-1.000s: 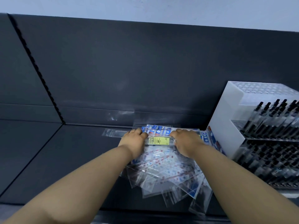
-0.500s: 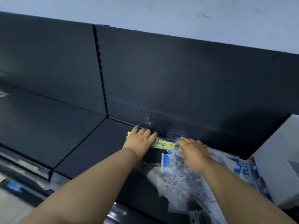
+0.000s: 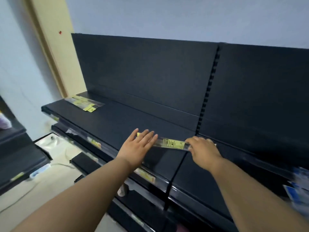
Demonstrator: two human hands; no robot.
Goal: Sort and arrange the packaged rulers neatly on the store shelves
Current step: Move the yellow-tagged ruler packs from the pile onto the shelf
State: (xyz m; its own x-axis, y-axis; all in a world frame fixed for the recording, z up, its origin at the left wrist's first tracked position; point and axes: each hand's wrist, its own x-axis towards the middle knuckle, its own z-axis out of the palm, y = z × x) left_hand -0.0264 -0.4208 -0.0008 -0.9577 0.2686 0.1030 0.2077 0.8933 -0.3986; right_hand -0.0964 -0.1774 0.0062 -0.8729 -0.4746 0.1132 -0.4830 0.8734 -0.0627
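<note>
Held clear-packaged yellow-labelled ruler (image 3: pixel 172 143), left hand (image 3: pixel 138 148) spread flat, right hand (image 3: pixel 203 150) pinching; likely needed squaring onto matching pile (image 3: pixel 83 103) left of both hands.

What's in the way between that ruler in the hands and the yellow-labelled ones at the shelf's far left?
Nothing visible. Between the packaged ruler and the yellow-labelled rulers there is only bare dark shelf.

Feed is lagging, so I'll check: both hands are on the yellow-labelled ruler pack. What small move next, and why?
Probably carry the ruler pack left along the shelf to the matching yellow-labelled packs at its far left end. The right hand pinches one end, the left hand lies flat over the other, and that pile looks like its kind.
</note>
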